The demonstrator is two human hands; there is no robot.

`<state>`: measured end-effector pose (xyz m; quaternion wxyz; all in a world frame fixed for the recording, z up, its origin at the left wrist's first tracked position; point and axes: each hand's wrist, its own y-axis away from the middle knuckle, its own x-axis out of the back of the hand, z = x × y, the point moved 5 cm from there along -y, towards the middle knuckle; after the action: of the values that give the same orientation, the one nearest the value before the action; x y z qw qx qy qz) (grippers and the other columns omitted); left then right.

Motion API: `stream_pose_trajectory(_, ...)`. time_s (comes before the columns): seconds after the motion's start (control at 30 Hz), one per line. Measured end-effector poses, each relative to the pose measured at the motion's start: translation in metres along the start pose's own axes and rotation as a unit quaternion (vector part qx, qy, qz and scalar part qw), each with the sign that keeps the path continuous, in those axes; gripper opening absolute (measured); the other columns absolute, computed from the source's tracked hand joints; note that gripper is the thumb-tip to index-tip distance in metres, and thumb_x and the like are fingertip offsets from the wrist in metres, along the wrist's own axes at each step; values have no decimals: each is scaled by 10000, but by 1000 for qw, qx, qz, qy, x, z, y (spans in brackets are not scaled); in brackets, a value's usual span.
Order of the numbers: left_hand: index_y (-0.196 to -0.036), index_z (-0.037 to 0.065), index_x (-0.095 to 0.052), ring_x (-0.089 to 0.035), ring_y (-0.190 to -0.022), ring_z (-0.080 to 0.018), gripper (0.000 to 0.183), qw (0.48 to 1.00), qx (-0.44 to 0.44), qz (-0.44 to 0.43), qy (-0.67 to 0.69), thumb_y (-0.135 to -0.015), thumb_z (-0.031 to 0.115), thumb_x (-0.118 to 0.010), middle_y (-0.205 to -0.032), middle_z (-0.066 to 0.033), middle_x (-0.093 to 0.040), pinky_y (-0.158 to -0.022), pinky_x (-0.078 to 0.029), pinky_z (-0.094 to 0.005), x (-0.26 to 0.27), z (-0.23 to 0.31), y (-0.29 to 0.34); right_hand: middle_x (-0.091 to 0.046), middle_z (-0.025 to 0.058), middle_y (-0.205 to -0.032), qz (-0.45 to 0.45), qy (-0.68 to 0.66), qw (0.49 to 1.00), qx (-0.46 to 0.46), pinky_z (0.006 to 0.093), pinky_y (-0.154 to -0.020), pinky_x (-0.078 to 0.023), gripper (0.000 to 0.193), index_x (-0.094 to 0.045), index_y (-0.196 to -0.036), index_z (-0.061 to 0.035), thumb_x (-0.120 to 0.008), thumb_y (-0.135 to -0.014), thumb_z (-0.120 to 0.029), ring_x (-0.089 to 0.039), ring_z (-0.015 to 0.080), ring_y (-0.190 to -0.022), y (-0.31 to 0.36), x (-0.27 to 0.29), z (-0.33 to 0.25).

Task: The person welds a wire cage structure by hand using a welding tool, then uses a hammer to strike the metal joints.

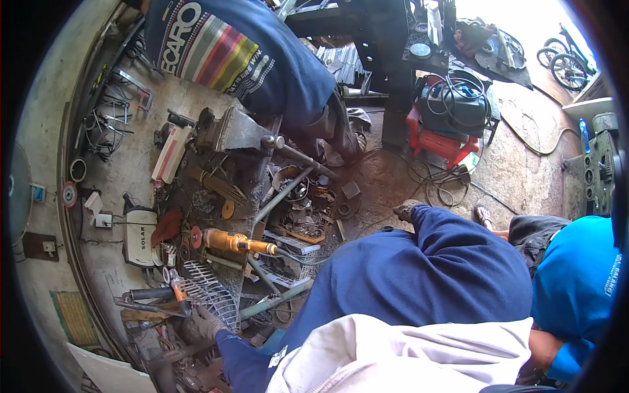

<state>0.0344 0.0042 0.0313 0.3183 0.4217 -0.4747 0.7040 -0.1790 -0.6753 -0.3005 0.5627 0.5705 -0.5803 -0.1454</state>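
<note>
My left hand (208,322), in a light grey glove, reaches to the lower left. Its fingers lie at the dark end of an orange and black power tool (178,291), beside a curved metal grate (213,296); whether they grip anything is too small to tell. Above the grate, a yellow angle grinder (226,240) with a reddish disc rests on the cluttered workbench (244,213). At the end of my bent right sleeve is my right hand (407,209) in a dark glove, over the floor. Its fingers cannot be made out.
A bench vise (239,131) stands at the bench's far end. One person in a dark printed shirt (255,72) bends beyond it; another in a blue shirt (576,265) is close on my right. A machine with coiled cables (453,108) sits on a red stand (438,141).
</note>
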Motion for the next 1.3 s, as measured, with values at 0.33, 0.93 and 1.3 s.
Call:
stream_pose_trajectory(0.33, -1246, 14, -577, -556, -1145, -358, 519, 1000, 0, -6, 6, -928, 421, -528, -1250, -206, -587, -972, -421, -382, -7, -9, -4, -702, 105, -961, 0, 5, 1000, 21, 401, -815, -476, 498, -734, -962, -88, -475, -886, -507, -656, 266, -899, 5, 7, -9)
stream_pose_trajectory(0.93, -1285, 42, -552, -551, -1154, -357, 528, 1000, 9, -17, -5, -930, 430, -504, -1282, -194, -571, -976, -413, -379, -6, -9, -4, -706, 102, -930, -37, -25, 998, -37, 396, -787, -482, 507, -726, -953, -81, -496, -884, -528, -661, 264, -880, 11, 17, -13)
stream_pose_trajectory(1.3, -1286, 84, -563, -559, -1143, -355, 522, 1000, 11, -20, -13, -915, 448, -518, -1278, -177, -577, -968, -422, -389, -8, -13, -7, -711, 94, -943, -1, 16, 1000, 3, 387, -807, -484, 504, -742, -966, -105, -477, -886, -526, -662, 258, -878, -17, 3, 0)
